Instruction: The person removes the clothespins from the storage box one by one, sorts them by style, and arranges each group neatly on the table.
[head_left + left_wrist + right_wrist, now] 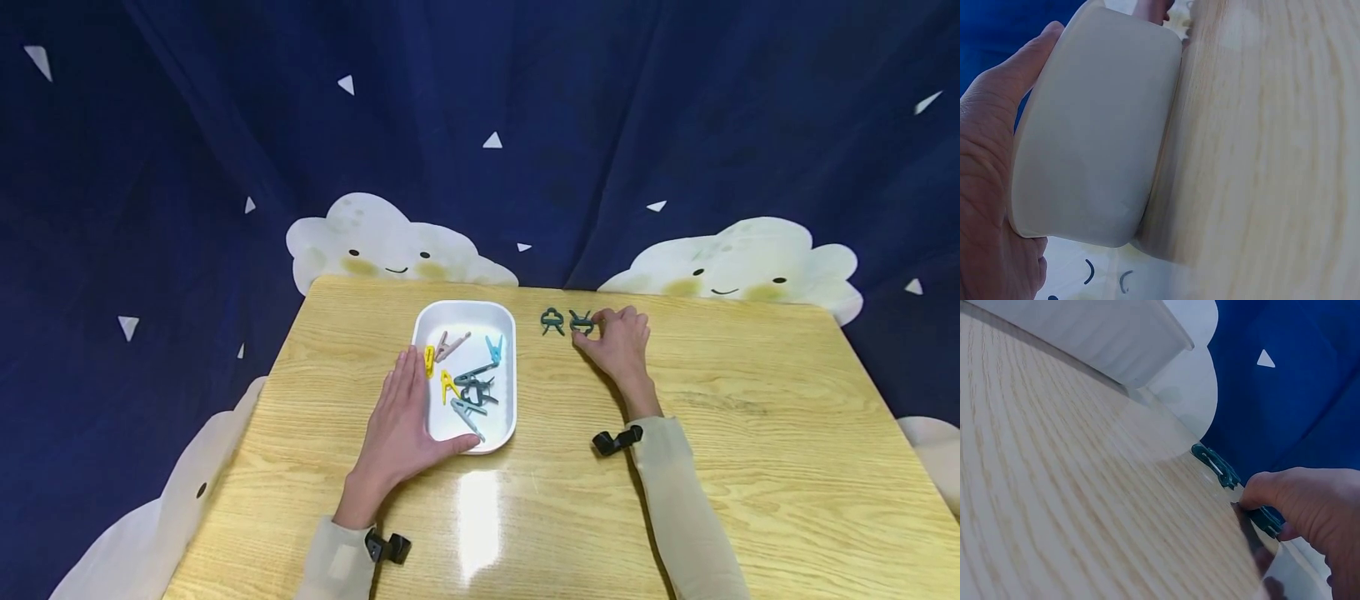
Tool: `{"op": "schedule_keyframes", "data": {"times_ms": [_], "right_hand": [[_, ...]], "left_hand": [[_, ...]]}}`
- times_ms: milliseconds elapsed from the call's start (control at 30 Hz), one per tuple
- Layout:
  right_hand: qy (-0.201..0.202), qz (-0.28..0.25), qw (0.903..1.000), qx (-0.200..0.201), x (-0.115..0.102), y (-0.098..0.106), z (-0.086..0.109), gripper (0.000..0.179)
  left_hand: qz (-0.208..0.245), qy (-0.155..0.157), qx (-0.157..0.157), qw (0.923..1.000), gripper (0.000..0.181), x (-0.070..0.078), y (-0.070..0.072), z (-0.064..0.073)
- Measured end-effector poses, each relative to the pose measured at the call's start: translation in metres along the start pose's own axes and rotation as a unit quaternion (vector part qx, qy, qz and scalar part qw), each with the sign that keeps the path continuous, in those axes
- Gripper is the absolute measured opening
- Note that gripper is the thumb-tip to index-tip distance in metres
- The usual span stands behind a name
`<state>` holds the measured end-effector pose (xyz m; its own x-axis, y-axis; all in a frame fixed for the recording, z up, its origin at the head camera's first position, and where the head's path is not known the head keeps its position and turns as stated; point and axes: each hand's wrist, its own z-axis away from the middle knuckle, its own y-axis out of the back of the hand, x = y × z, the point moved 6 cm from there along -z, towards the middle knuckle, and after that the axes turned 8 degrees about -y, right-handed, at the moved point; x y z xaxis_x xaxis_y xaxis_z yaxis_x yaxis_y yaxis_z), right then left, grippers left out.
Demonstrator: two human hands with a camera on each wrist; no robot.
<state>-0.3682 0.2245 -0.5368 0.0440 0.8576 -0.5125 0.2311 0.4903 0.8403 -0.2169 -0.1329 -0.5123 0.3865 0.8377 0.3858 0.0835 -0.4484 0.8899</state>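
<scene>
Left hand (397,433) touches white tray (465,318), right hand (621,346) pinches green clip (581,326)

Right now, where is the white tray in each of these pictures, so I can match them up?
Head: just below the middle, the white tray seen from above, the left hand against it.
Left wrist: large, left of centre, its outer side showing.
Right wrist: top left, cut off by the picture's edge.
Shared landmark: the wooden table, visible in all three.
</scene>
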Motion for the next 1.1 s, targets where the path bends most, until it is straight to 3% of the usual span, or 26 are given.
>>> {"op": "schedule_keyframes", "data": {"times_ms": [200,533,1100], "right_hand": [[0.001,-0.002,1.0,0.003,-0.006,0.004,0.0,0.057],[0.07,-0.028,0.9964,0.039,-0.048,0.027,0.008,0.053],[0.139,-0.027,0.9898,0.009,-0.112,0.041,0.034,0.05]], "left_hand": [[0.002,0.002,0.0,1.0,0.149,0.0,-0.001,0.001],[0.007,-0.002,0.005,1.0,0.149,0.001,0.001,0.002],[0.007,0.001,-0.002,1.0,0.147,-0.001,0.0,0.002]]}}
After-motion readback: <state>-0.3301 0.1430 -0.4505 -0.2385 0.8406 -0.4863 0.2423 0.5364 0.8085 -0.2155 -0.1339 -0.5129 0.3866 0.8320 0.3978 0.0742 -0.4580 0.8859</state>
